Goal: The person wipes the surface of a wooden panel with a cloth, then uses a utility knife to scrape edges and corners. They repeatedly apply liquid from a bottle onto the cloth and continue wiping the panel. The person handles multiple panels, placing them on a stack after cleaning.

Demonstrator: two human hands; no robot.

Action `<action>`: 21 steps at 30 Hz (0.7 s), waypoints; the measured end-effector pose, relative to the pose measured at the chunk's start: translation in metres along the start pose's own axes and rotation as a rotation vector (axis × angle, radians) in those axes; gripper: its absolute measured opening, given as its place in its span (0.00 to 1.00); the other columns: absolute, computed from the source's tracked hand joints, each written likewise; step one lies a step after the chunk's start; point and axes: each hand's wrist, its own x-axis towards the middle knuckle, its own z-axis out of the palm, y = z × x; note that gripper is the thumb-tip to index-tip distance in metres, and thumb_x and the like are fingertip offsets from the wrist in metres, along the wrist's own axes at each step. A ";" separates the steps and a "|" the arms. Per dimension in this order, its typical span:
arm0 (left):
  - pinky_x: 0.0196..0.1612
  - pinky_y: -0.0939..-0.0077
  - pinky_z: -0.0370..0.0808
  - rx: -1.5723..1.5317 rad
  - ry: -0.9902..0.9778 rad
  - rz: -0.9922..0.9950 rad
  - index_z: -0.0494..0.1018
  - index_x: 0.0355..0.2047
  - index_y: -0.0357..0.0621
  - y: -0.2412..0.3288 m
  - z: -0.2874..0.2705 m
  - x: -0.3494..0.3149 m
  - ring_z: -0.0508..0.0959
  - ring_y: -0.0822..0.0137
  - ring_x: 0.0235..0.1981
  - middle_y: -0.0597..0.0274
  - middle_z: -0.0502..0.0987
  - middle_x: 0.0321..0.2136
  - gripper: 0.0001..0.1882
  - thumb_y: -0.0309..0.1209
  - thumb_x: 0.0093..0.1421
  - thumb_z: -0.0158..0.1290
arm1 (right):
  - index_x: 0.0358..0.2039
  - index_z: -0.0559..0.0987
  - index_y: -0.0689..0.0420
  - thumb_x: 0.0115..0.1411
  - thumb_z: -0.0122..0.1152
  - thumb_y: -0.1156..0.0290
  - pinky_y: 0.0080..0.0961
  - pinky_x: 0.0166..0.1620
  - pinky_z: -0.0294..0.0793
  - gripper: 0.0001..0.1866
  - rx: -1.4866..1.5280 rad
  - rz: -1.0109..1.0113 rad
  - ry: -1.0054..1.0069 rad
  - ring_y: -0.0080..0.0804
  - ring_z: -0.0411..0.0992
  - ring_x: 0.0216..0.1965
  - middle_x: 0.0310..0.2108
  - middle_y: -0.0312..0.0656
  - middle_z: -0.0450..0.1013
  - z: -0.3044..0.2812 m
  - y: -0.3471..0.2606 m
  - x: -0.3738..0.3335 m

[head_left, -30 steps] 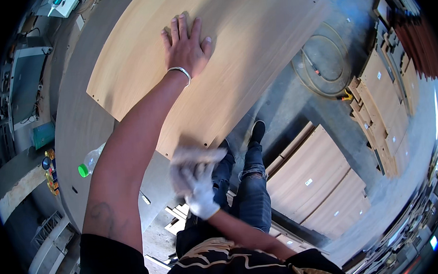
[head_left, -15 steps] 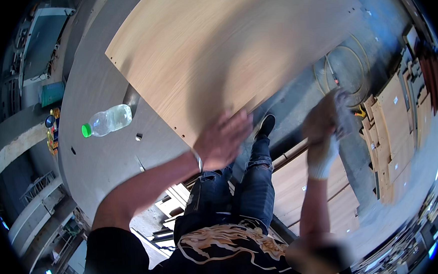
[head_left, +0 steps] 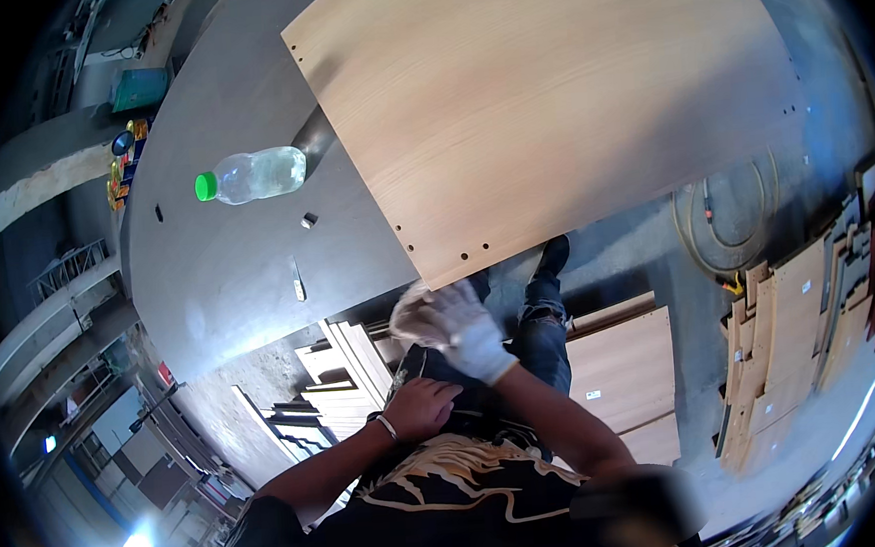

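Note:
A wood-grain panel [head_left: 558, 106] with small drilled holes near its corners lies on the grey table [head_left: 219, 297], its near edge jutting past the table. At the panel's near left corner my right hand [head_left: 472, 342], in a white knit glove, presses on a crumpled beige-grey rag [head_left: 415, 320]. Slight blur softens the glove and the rag. My bare left hand [head_left: 421, 407], with a band at the wrist, is close to my waist. Its fingers are curled together, and nothing shows in them.
Left of the panel lies a clear bottle [head_left: 256, 174] with a green cap, near a small metal piece [head_left: 309, 221] and a small knife-like tool [head_left: 299, 282]. Stacked boards [head_left: 348, 364] stand below the table. A coiled hose [head_left: 726, 236] and more boards [head_left: 781, 323] are on the right.
My left hand has come off the panel's near edge, drawn back to my waist and curled. The right hand has swung left with the rag to the panel's corner. The view has shifted.

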 end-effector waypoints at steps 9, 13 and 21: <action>0.42 0.57 0.79 -0.115 0.691 -0.119 0.80 0.45 0.42 -0.008 -0.055 0.039 0.82 0.50 0.36 0.53 0.83 0.33 0.16 0.18 0.56 0.55 | 0.65 0.70 0.64 0.65 0.52 0.77 0.26 0.59 0.73 0.27 0.640 0.450 0.734 0.36 0.75 0.57 0.63 0.51 0.71 -0.182 0.046 -0.093; 0.49 0.56 0.79 0.003 0.958 -0.097 0.79 0.46 0.37 -0.017 -0.142 0.081 0.83 0.47 0.44 0.47 0.83 0.41 0.18 0.14 0.56 0.50 | 0.55 0.80 0.58 0.59 0.62 0.68 0.48 0.70 0.58 0.23 -0.279 -0.032 0.276 0.44 0.67 0.66 0.59 0.48 0.75 -0.145 0.022 0.038; 0.77 0.55 0.53 0.534 0.638 -0.041 0.66 0.69 0.48 -0.074 -0.212 0.151 0.54 0.60 0.76 0.64 0.59 0.73 0.29 0.26 0.66 0.49 | 0.54 0.84 0.46 0.52 0.69 0.67 0.51 0.71 0.56 0.25 -0.598 -0.232 0.058 0.39 0.67 0.68 0.59 0.38 0.77 -0.188 0.038 0.054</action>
